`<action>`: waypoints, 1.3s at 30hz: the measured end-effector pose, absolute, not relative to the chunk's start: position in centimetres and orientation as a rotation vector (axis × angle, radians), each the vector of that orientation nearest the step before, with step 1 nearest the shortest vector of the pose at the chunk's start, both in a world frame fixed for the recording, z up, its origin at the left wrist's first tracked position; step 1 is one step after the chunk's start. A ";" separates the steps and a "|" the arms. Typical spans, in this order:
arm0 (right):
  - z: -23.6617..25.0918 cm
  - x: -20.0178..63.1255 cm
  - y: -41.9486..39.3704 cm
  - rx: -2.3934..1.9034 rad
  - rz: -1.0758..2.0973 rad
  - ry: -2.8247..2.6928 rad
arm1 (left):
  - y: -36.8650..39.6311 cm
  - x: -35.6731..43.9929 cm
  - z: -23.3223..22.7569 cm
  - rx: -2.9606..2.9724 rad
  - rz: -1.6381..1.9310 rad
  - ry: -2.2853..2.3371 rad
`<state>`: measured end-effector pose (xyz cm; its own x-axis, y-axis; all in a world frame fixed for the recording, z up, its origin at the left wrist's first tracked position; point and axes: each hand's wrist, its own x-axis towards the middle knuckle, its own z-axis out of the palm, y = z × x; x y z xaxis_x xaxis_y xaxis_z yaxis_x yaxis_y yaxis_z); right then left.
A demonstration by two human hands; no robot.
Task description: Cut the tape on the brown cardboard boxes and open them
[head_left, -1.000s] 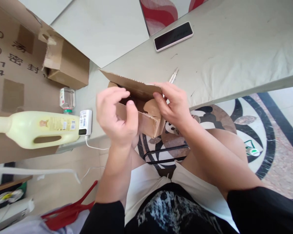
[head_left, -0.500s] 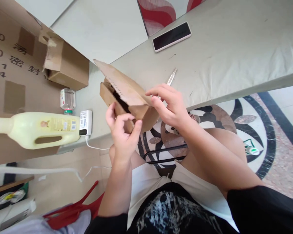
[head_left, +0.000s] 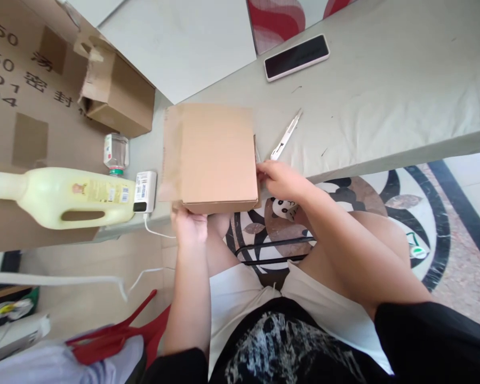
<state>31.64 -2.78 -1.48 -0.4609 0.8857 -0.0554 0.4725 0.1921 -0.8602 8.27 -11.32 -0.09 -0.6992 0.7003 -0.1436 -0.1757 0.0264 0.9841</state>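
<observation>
A small brown cardboard box point(head_left: 220, 154) is at the table's front edge, its broad flat face turned up and a flap out to the left. My left hand point(head_left: 190, 226) grips its near left corner from below, with the fingertips hidden beneath the cardboard. At the right side, my right hand point(head_left: 282, 178) has its fingers closed on the box's edge; part of the fingers is hidden. Just beyond that hand, a white utility knife point(head_left: 287, 136) lies on the table with its tip pointing away.
A phone point(head_left: 297, 57) lies farther back beside a white board point(head_left: 184, 42). On the left are another cardboard box point(head_left: 124, 96), a clear bottle point(head_left: 117, 152), a large yellow jug point(head_left: 76, 197) and a white device with a cable point(head_left: 145, 192). A red chair point(head_left: 116, 338) stands below.
The box has turned from a tilted position, gap showing, to lying with its broad face up. My left hand has moved under its near corner; my right hand has shifted to its right edge.
</observation>
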 end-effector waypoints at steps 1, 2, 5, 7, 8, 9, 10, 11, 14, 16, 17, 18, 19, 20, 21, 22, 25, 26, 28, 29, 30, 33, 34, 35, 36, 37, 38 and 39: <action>-1.7 31.6 -2.8 -1.207 1.173 -1.990 | -11.3 8.3 -0.4 0.530 1.720 1.668; -1.8 31.6 -2.7 -1.166 1.127 -1.941 | -11.3 8.4 -0.7 0.526 1.702 1.675; -2.1 31.9 -2.4 -1.122 0.947 -1.760 | -11.2 8.9 -1.4 0.561 1.665 1.735; -1.8 32.3 -2.4 -1.066 0.919 -1.690 | -11.1 9.1 -1.8 0.627 1.648 1.794; -1.5 32.5 -2.4 -1.019 0.945 -1.670 | -11.1 9.1 -2.1 0.657 1.633 1.823; -1.2 32.7 -2.5 -0.968 0.980 -1.659 | -11.1 9.1 -2.4 0.688 1.615 1.847; -0.8 32.8 -2.7 -0.918 1.011 -1.663 | -11.1 9.1 -2.7 0.725 1.603 1.867; -0.4 32.8 -2.9 -0.871 1.029 -1.687 | -11.1 9.1 -3.0 0.768 1.601 1.888; 0.2 32.6 -3.6 -0.795 0.999 -1.856 | -11.2 8.8 -3.9 0.941 1.614 1.948; 0.1 32.4 -3.9 -0.827 0.966 -1.985 | -11.3 8.4 -4.1 1.019 1.580 1.978; 0.0 32.3 -3.9 -0.860 0.961 -2.033 | -11.3 8.2 -4.0 1.042 1.556 1.987; -0.1 32.2 -4.0 -0.900 0.966 -2.065 | -11.2 8.0 -3.9 1.062 1.534 1.993; -0.2 32.2 -3.9 -0.940 0.980 -2.080 | -11.1 7.7 -3.6 1.078 1.523 1.984; -0.3 32.3 -3.9 -0.983 0.997 -2.076 | -10.9 7.4 -3.3 1.091 1.519 1.961; -0.4 32.3 -3.8 -1.027 1.009 -2.051 | -10.7 7.2 -3.0 1.100 1.513 1.930; -0.4 32.4 -3.6 -1.068 1.013 -2.008 | -10.5 7.0 -2.7 1.105 1.509 1.899; -0.4 32.4 -3.2 -1.135 0.982 -1.850 | -9.8 6.8 -1.6 1.141 1.562 1.786; -0.4 32.3 -3.1 -1.157 0.972 -1.804 | -9.6 6.8 -1.2 1.163 1.615 1.743; -0.3 32.2 -2.9 -1.235 0.968 -1.746 | -9.3 6.9 -0.6 1.201 1.753 1.636; -0.3 32.1 -2.8 -1.282 0.969 -1.731 | -9.2 6.9 -0.4 1.219 1.803 1.594; -0.3 32.1 -2.8 -1.319 0.970 -1.721 | -9.2 6.8 -0.2 1.240 1.818 1.574; -0.1 32.1 -2.9 -1.328 0.958 -1.698 | -9.1 5.8 -0.1 1.375 1.708 1.583; -0.1 32.2 -2.9 -1.318 0.950 -1.689 | -9.0 5.3 -0.3 1.438 1.635 1.603; -0.1 32.3 -3.0 -1.317 0.943 -1.683 | -9.0 4.8 -0.5 1.501 1.550 1.628; -0.1 32.3 -3.0 -1.327 0.941 -1.682 | -8.9 4.2 -0.9 1.559 1.439 1.663; -0.1 32.3 -3.0 -1.343 0.948 -1.686 | -8.8 3.8 -1.3 1.602 1.296 1.694; 0.0 32.3 -3.0 -1.365 0.965 -1.695 | -8.6 3.4 -1.8 1.631 1.154 1.709; 0.0 32.3 -3.0 -1.391 0.991 -1.705 | -8.5 3.2 -2.4 1.650 1.042 1.717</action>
